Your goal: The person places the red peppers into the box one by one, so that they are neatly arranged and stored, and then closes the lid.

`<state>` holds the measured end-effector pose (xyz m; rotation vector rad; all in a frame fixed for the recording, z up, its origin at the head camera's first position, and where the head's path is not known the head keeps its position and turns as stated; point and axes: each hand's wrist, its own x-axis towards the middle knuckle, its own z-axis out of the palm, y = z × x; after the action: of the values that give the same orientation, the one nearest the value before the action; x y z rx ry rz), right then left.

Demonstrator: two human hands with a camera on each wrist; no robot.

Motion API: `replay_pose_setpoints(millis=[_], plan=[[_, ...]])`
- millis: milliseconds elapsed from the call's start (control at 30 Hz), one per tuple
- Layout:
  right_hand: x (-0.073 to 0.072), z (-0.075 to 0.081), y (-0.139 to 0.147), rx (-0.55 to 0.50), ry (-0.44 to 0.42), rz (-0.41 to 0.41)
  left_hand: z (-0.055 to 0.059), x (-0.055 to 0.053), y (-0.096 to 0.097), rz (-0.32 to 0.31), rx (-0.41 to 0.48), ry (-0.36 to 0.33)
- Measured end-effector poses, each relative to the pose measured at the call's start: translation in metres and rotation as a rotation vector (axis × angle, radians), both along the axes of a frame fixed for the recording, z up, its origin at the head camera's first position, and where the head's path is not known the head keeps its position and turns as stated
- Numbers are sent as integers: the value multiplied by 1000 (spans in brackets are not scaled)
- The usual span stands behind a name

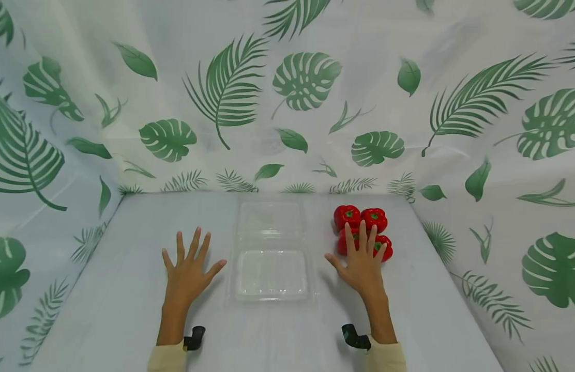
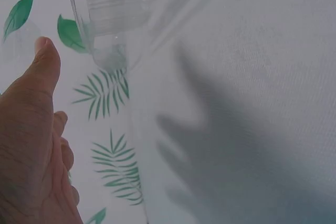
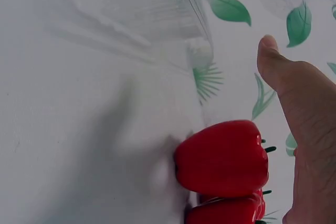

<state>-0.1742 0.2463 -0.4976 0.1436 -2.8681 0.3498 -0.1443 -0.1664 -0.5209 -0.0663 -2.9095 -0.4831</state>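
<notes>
A clear plastic clamshell container [image 1: 272,274] lies opened flat on the white table, its lid [image 1: 271,219] folded toward the back wall. To its right sit several red bell peppers [image 1: 374,219] with green stems, grouped close together. My left hand [image 1: 187,276] hovers left of the container with fingers spread and holds nothing. Its shadow falls on the table in the left wrist view. My right hand [image 1: 362,266], fingers also spread, is over the front of the peppers and partly hides the nearer ones. In the right wrist view, a red bell pepper [image 3: 223,158] stands below the raised thumb, apart from it.
The white table [image 1: 120,289] meets a leaf-patterned curtain [image 1: 250,103] at the back and on both sides. A black wrist device [image 1: 194,338] is on the left wrist, and another black wrist device [image 1: 356,337] on the right.
</notes>
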Motion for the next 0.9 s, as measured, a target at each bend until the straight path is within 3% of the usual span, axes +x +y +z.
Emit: replay_pose_setpoints(millis=[300,367,467,567,633,733,900], plan=[[-1,5,13,-129,78,-69,2,0,3,-20,30,-42],[0,5,17,-188,102,-113,3,3,4,-57,94,-68],[-1,3,23,-302,136,-200,3,7,7,-148,267,-121],[-2,-1,30,-417,145,-282,-2,13,13,-224,440,-168],[-2,-4,35,-479,133,-321,-8,17,18,-258,509,-174],[-4,-11,43,-562,118,-330,-16,21,28,-274,594,-168],[-7,-19,49,-721,118,-267,-28,25,43,-270,699,-134]])
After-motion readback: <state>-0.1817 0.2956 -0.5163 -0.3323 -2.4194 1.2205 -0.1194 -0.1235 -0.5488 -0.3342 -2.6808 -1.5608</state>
